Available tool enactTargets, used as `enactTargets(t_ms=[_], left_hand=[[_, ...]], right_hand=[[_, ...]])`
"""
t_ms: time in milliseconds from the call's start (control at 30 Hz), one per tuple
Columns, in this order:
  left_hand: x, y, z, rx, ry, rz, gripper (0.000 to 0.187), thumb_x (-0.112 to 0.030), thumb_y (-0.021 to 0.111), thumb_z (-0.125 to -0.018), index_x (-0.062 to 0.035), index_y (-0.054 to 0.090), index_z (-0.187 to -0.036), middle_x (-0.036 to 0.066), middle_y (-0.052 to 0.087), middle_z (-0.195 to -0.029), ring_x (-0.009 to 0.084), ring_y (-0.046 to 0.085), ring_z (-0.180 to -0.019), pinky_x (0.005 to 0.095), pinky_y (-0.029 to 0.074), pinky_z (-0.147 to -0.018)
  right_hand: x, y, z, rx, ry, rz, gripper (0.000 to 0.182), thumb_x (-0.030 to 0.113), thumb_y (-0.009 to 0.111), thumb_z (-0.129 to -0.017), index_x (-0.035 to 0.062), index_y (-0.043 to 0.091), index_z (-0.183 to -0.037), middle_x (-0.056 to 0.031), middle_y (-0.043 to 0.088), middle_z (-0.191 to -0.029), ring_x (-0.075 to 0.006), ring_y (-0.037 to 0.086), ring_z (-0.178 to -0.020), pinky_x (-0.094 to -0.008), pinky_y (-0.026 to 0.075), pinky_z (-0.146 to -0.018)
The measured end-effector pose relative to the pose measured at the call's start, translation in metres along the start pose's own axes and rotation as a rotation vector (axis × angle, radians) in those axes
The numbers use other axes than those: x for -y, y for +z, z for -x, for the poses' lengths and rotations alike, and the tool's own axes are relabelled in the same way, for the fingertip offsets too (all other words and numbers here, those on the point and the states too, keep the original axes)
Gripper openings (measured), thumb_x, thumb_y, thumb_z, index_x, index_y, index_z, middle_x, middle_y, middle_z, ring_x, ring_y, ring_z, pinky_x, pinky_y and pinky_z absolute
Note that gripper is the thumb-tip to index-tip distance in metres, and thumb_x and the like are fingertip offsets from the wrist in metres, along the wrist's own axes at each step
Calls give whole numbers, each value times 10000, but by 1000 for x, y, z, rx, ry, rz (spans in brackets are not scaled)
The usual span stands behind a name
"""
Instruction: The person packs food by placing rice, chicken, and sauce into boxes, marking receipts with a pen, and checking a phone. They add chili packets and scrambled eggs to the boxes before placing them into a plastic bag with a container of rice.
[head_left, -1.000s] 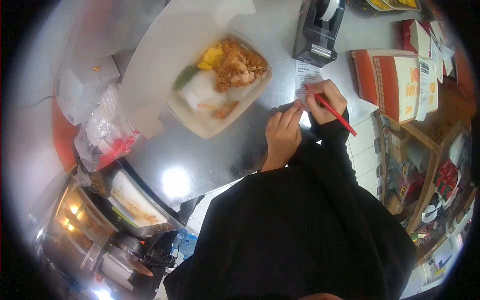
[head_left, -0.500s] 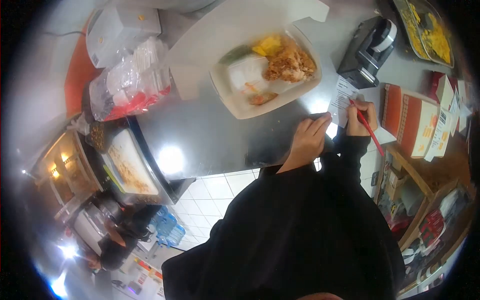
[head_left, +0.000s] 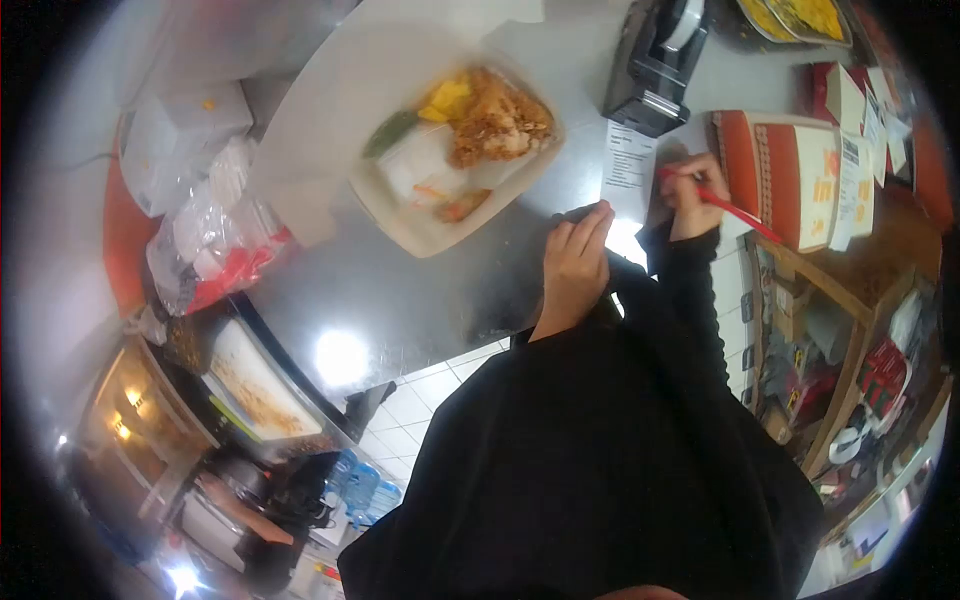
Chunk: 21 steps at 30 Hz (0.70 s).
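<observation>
My right hand (head_left: pixel 692 198) is closed around a red pen (head_left: pixel 742 214). The pen's upper end points down and right, and its tip sits just right of a printed paper slip (head_left: pixel 628 160) on the counter. My left hand (head_left: pixel 577 262) rests near the counter edge below the slip, fingers stretched over something dark I cannot make out. Left of the slip stands an open food box (head_left: pixel 425 236). Inside it are white rice (head_left: pixel 418 165), fried chicken (head_left: pixel 500 125), something yellow (head_left: pixel 447 98) and something green (head_left: pixel 392 133).
A black tape dispenser (head_left: pixel 652 85) stands above the slip. Orange-and-white boxes (head_left: pixel 795 180) with slips are at right, above wooden shelves (head_left: pixel 825 310). Plastic-wrapped packs (head_left: pixel 215 245) lie left. A metal tray (head_left: pixel 848 38) holds yellow food. Another person's arm (head_left: pixel 250 515) shows lower left.
The view has shifted, so the counter's contents appear further left. My right hand has moved off the slip to its right, and the pen lies flatter. My left hand stays beside the slip.
</observation>
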<state>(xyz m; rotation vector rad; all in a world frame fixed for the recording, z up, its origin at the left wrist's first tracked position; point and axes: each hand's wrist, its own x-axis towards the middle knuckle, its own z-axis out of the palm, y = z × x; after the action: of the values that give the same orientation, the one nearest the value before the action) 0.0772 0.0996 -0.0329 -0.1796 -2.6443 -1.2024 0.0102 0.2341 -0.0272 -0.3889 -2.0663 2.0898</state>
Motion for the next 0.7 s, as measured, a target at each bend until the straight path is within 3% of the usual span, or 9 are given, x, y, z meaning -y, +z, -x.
enactTargets(t_ms=[33,167,233,300,367,433,500,633,700], left_hand=[[0,0,0,14,10,7,360,63,482,-604,-11,554,-949,71,543,-999,227,490,-726,310,397,-689],[-1,-1,0,17,24,-41,364,55,479,-606,-6,550,-957,63,537,-1014,213,479,-716,301,388,-681],[-2,0,-2,15,1,-30,378,80,467,-598,-11,556,-955,71,543,-1004,229,485,-729,304,394,-699],[-3,-1,-1,35,-23,-20,382,84,466,-597,-11,557,-956,70,545,-1005,228,484,-726,301,390,-699],[-3,0,1,34,-18,-32,380,84,467,-598,-10,558,-954,69,545,-1005,227,484,-724,301,390,-696],[-2,0,-1,29,-9,-45,378,85,468,-598,-10,558,-953,68,546,-1005,226,484,-722,301,390,-694],[-2,0,-1,25,2,-58,375,84,470,-596,-11,561,-947,67,547,-1004,223,484,-716,298,390,-687],[-3,0,-2,19,-3,-56,368,84,468,-598,-10,564,-940,65,547,-1004,224,484,-715,300,389,-690],[-4,-1,-1,28,-18,-57,367,81,467,-601,-11,562,-943,66,545,-1002,222,484,-714,304,388,-696]], right_hand=[[-9,0,2,150,-231,190,46,-24,493,-664,15,470,-672,-53,506,-640,-110,491,-562,-200,391,-509],[6,11,9,46,-263,344,69,-35,529,-627,5,478,-649,-87,518,-652,-140,515,-575,-214,407,-531],[12,14,7,336,-461,508,69,-30,542,-623,3,490,-655,-89,522,-655,-161,516,-563,-221,403,-520],[8,11,9,299,-467,545,68,-31,547,-619,3,499,-654,-82,521,-652,-171,517,-555,-227,398,-508],[4,9,10,-94,-380,496,63,-25,545,-619,11,498,-640,-77,522,-646,-171,518,-553,-229,395,-500],[2,4,14,133,-401,407,58,-16,544,-615,10,493,-628,-85,513,-626,-177,509,-534,-231,391,-490],[3,7,15,20,-399,503,59,-18,543,-614,13,495,-629,-88,510,-623,-187,511,-531,-231,392,-490],[4,13,14,85,-320,506,67,-6,558,-610,20,502,-634,-92,507,-622,-193,512,-530,-234,396,-493],[1,18,14,-10,-378,459,77,6,573,-605,21,508,-644,-93,504,-619,-204,509,-523,-243,400,-494]])
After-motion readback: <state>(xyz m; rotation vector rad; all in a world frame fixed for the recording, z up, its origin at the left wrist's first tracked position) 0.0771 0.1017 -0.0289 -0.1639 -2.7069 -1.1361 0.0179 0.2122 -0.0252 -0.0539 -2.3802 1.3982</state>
